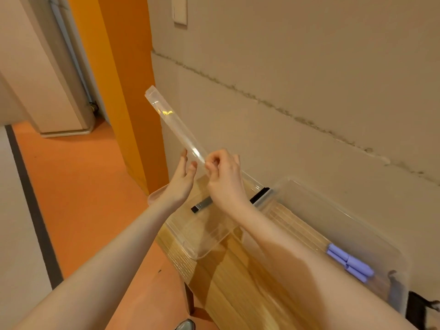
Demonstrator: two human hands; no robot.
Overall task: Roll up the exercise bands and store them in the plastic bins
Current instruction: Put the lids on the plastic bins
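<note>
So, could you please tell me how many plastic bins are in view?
2: one bin on the bench under the hands, the other bin beside it to the right, by the wall. None seem hidden.

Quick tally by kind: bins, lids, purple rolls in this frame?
Clear plastic bins: 2, near bin and far bin
Clear lid: 1, lid raised between left hand and right hand
Purple rolls in the far bin: 3
Total: 6

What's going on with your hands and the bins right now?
Right hand pinching clear lid, left hand open beside it. Purple bands in bin. Nothing blocking.
</note>
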